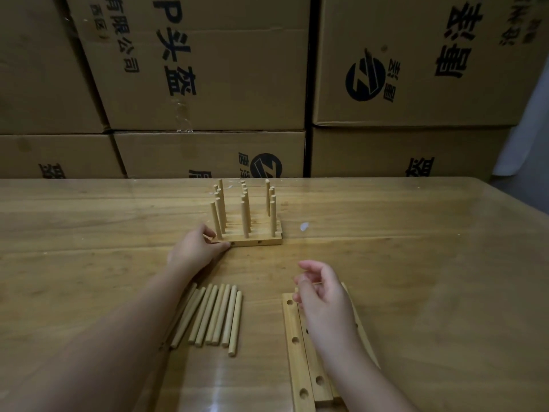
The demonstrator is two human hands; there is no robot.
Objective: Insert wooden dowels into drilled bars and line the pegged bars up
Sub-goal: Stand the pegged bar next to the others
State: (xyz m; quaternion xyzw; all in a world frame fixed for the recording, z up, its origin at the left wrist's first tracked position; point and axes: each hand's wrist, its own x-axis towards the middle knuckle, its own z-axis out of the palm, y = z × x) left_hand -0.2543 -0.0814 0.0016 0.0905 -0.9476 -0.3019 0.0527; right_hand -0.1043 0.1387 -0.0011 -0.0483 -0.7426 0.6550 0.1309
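Several pegged bars (255,241) lie side by side at the middle of the table, each with upright dowels (245,220). My left hand (194,248) grips the left end of the nearest pegged bar, thumb against its front edge. Several loose dowels (212,318) lie in a row near me, beside my left forearm. My right hand (322,288) hovers with loosely curled fingers and holds nothing, just above the far ends of several drilled bars (297,346) lying lengthwise at the lower right.
The wooden table (416,263) spreads wide to the right. Stacked cardboard boxes (208,84) form a wall right behind its far edge. A small white speck (304,226) lies right of the pegged bars.
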